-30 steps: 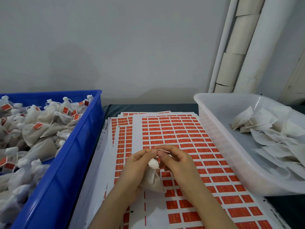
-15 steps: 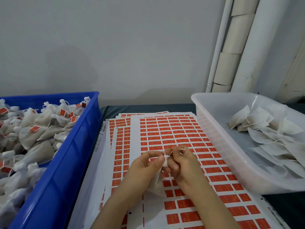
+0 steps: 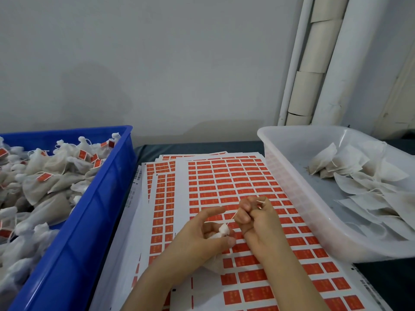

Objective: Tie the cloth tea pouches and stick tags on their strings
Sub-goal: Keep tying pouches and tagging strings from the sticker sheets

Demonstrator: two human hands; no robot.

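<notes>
Left hand (image 3: 202,239) grips a pouch (image 3: 221,231); right hand (image 3: 258,217) pinches its string (image 3: 233,215). Blue bin (image 3: 74,243) holds tagged pouches (image 3: 45,182); clear tub (image 3: 289,182) holds untied ones (image 3: 359,176).

Taut string (image 3: 231,217) between pouch (image 3: 223,231) and right hand (image 3: 258,223)

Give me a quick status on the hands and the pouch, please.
Left hand grips pouch neck. Right hand holds its string taut. No tag seen on it. Nothing in the way.
</notes>
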